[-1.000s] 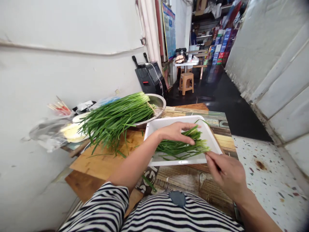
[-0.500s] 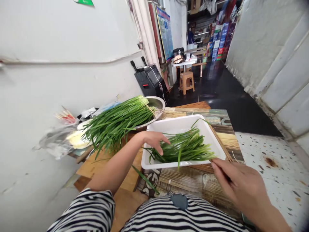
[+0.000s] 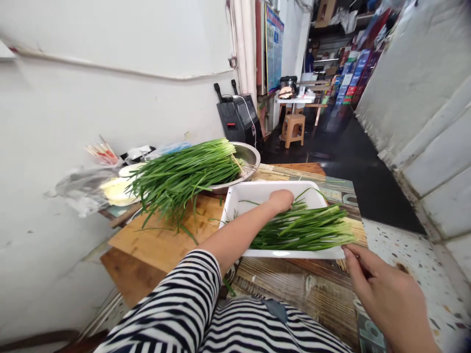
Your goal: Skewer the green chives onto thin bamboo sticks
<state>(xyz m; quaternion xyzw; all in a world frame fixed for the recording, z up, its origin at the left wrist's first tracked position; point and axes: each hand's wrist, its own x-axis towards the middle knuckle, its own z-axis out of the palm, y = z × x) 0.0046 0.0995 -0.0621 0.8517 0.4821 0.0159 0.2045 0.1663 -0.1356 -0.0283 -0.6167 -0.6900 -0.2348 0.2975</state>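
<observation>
A white tray [image 3: 231, 201] on the patterned table holds a bunch of green chives [image 3: 305, 228], their pale ends pointing right, over the tray's right rim. My left hand [image 3: 281, 200] reaches into the tray at the back edge of the bunch; its fingers are bent down and mostly hidden. At the tray's front right corner, my right hand [image 3: 382, 279] has thumb and forefinger pinched on a thin stick whose tip shows near the pale ends. A larger bunch of chives [image 3: 187, 171] lies across a steel bowl [image 3: 252, 159] at the back left.
Wooden boards [image 3: 147, 245] lie left of the tray. Thin sticks [image 3: 355, 230] lie at its right side. Plastic bags [image 3: 84, 186] and a yellowish container [image 3: 119, 191] are by the left wall. A black speaker [image 3: 239, 117] and a brown stool [image 3: 293, 130] stand farther back.
My left hand has moved right, from the leafy end to the back of the bunch. The chives in the tray have shifted right, and the view has turned slightly left.
</observation>
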